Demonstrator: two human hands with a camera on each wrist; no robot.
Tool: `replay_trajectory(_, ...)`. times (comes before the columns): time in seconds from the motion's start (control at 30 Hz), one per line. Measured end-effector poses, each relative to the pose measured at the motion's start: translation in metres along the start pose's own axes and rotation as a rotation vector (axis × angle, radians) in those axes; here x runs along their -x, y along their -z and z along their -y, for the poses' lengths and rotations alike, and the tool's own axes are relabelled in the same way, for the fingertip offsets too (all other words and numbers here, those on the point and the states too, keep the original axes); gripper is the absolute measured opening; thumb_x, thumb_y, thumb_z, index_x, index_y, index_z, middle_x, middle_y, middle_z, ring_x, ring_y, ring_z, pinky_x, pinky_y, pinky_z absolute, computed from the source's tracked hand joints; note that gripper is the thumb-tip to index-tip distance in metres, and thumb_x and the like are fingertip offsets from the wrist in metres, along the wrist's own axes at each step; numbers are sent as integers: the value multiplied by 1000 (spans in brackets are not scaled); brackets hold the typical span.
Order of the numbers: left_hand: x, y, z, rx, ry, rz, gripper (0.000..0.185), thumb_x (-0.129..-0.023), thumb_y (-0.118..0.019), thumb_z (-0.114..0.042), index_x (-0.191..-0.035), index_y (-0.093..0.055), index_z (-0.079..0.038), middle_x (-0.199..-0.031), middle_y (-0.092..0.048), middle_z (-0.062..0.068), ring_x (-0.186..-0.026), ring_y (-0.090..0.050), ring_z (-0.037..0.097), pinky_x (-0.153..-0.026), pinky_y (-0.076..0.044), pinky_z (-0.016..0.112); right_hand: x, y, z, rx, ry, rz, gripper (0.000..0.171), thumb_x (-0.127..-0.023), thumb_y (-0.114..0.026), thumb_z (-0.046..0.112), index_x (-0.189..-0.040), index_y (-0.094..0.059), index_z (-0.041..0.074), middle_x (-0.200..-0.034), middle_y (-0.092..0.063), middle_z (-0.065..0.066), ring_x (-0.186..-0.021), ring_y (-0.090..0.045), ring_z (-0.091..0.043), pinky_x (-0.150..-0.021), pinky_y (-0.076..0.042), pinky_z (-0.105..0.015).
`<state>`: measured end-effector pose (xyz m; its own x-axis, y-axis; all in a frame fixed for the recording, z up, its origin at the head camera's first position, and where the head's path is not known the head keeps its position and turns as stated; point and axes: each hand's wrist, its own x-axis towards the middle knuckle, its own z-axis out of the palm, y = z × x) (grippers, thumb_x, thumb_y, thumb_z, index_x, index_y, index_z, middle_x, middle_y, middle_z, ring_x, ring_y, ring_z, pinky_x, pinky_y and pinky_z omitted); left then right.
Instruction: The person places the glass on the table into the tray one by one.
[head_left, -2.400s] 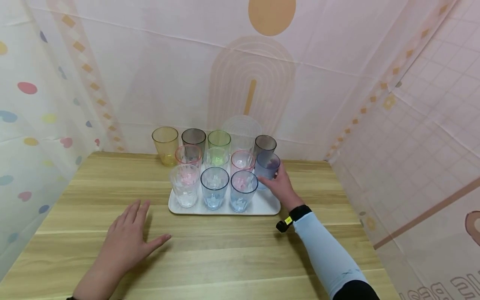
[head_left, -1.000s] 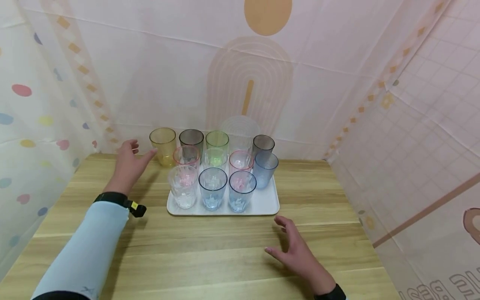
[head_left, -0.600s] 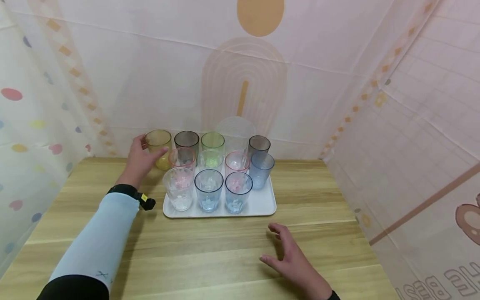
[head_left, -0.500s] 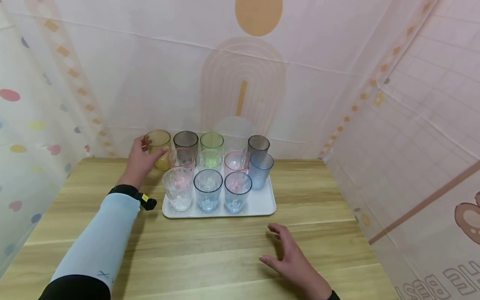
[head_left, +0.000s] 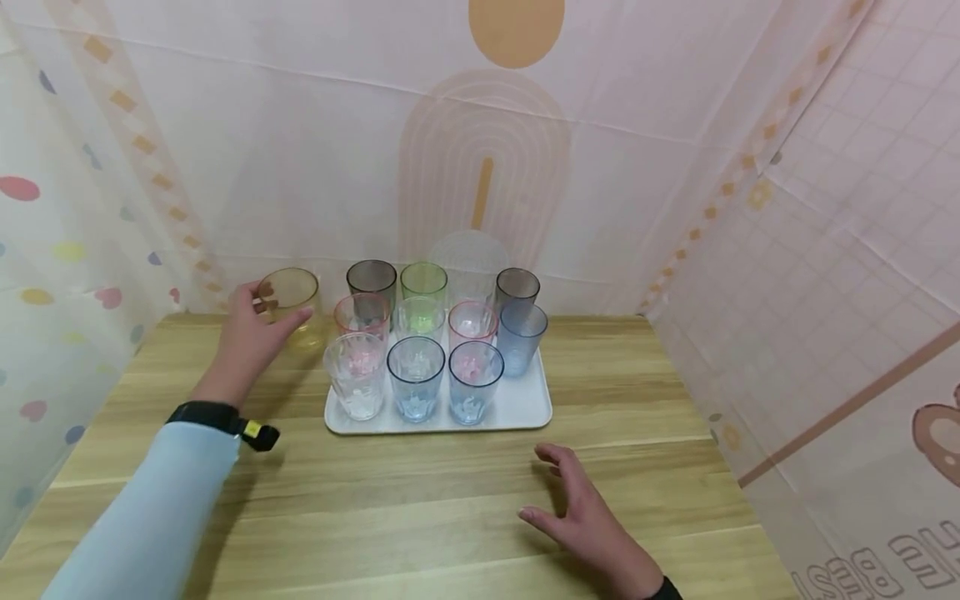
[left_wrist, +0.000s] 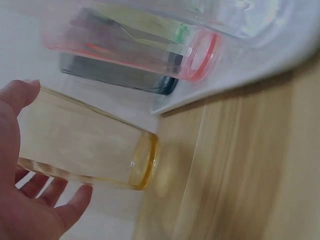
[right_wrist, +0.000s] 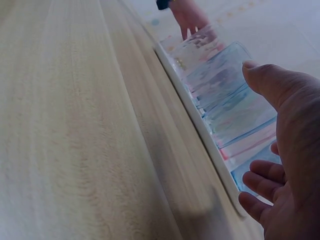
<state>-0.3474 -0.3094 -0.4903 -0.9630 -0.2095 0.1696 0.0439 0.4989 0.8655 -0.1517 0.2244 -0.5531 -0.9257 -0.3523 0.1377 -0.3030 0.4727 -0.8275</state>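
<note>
In the head view my left hand (head_left: 243, 346) holds an amber tumbler (head_left: 302, 287) near the back left of the table, to the left of the white tray (head_left: 534, 412). My thumb is on one side and the fingers on the other; in the left wrist view the amber tumbler (left_wrist: 95, 140) is held near its rim, its base close to the tabletop. My right hand (head_left: 592, 521) is in front of the tray's right side, fingers loosely bent around nothing. On the tray stand clear, pink and blue tumblers, among them a blue tumbler (head_left: 522, 337) at the right.
At the back are dark grey tumblers, one at the left (head_left: 372, 279), and a green tumbler (head_left: 424, 283). The front row has a clear tumbler (head_left: 356, 379) and two blue ones, the middle one (head_left: 416, 383) included. A printed curtain (head_left: 315, 150) rises behind the wooden table (head_left: 390, 517).
My right hand has let go of the blue tumbler on the tray and drawn back. My left hand has reached forward, gripped the amber tumbler and moved it left, away from the grey one.
</note>
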Motion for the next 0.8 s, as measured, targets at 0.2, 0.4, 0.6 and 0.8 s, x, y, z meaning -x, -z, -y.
replay_trajectory(0.2,46,35,-3,-82,-12,37,107,-99,-82,-55,-169,-25,2,-162,-41,30,-145,-41,50,-110,-49,64,-4,1,1,50,53,-9,86,-94,-92,29,-161,-44,3,-161,-53,-16,-146,-54,-37,-121,-43,-63)
replay_trajectory(0.4,106,57,-8,-134,-45,140,95,-101,-84,-42,-163,-31,8,-152,-48,35,-136,-47,56,-86,-49,20,-8,2,4,61,74,-5,85,-94,-93,25,-160,-45,2,-159,-54,-17,-146,-55,-36,-120,-45,-62)
replay_trajectory(0.6,158,55,-24,-171,-117,285,85,-96,-91,-32,-154,-42,7,-145,-57,30,-126,-61,46,-83,-54,11,-10,0,7,29,95,23,86,-93,-93,25,-160,-45,2,-159,-53,-18,-147,-54,-37,-120,-45,-61)
replay_trajectory(0.8,191,29,-53,-161,-233,439,82,-85,-100,-33,-146,-53,-3,-137,-67,17,-116,-70,35,-93,-61,31,-13,-8,14,-9,100,61,85,-93,-94,21,-160,-45,7,-160,-52,-17,-147,-54,-38,-122,-44,-58)
